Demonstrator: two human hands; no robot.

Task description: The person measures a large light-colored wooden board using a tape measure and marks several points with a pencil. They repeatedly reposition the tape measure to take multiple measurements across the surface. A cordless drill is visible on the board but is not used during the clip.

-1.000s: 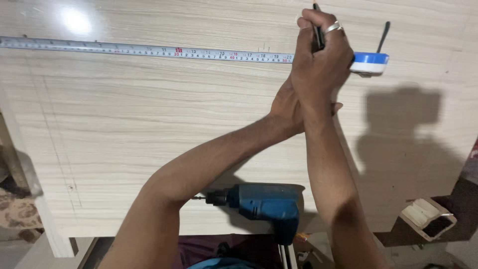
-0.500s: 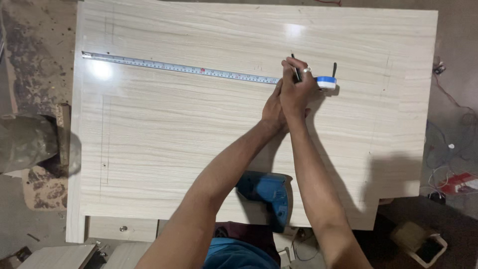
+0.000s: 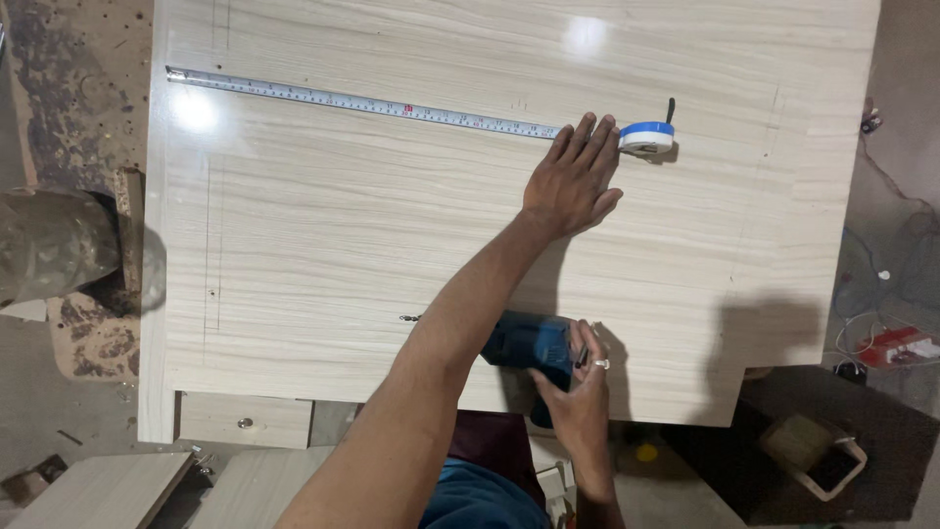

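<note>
A large pale wood-grain board (image 3: 392, 225) lies flat below me. A steel tape measure (image 3: 372, 101) is stretched across its upper part, ending in a white and blue case (image 3: 646, 137). My left hand (image 3: 573, 181) lies flat on the board, fingers spread, fingertips touching the tape just left of the case. At the board's near edge lies a blue power drill (image 3: 524, 343), its bit (image 3: 409, 318) pointing left. My right hand (image 3: 578, 402), wearing a ring, is closed over the drill's rear. A thin dark pencil shows between its fingers.
Pencil lines run down the board's left side. Board offcuts (image 3: 98, 490) lie on the floor at lower left and a dusty grey bundle (image 3: 59, 245) at the left. A small wooden box (image 3: 813, 451) and a red object with cables (image 3: 906, 345) sit at the right.
Both hands were together at the tape's case, the right one marking with the pencil. The right hand has dropped back to the drill; the left stays flat by the tape. The view pulled back.
</note>
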